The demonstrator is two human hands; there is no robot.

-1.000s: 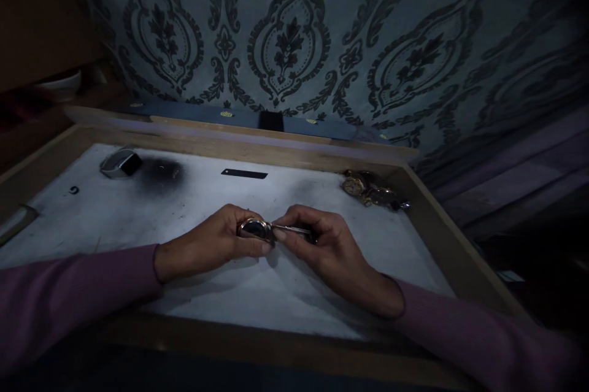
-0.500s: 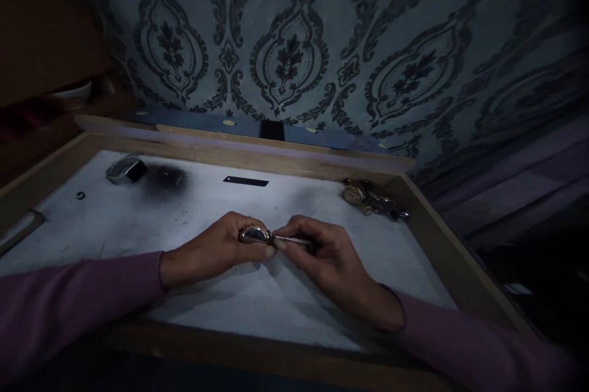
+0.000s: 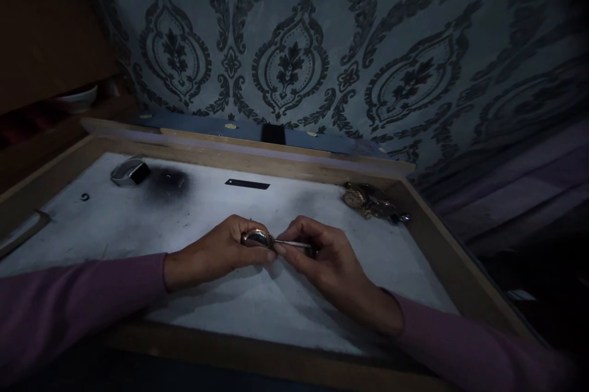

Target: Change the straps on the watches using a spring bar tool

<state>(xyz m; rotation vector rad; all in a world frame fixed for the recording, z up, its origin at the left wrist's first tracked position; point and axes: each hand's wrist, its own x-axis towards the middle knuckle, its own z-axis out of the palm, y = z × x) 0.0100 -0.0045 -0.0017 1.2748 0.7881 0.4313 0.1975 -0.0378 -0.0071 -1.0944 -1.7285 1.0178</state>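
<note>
My left hand (image 3: 221,252) is closed round a round, shiny watch case (image 3: 256,238), thumb along its near side. Thumb and fingers of my right hand (image 3: 324,257) pinch a thin, pale metal tool (image 3: 294,244), whose kind I cannot make out. Its tip meets the right edge of the watch case. Both hands are close together over the white surface (image 3: 230,303) of a wooden tray. The face of the watch is hidden from me.
A wooden rim (image 3: 257,156) surrounds the surface. At the back left stands a strapped watch (image 3: 131,172) beside a dark smudge. A flat black strip (image 3: 247,184) lies at the back middle, several watches (image 3: 368,200) at the back right, and a small black curl (image 3: 84,197) at left.
The view has shifted slightly, and a white edge now shows at the top. Both hands keep nearly the same hold, with the metal tool still against the watch case.
</note>
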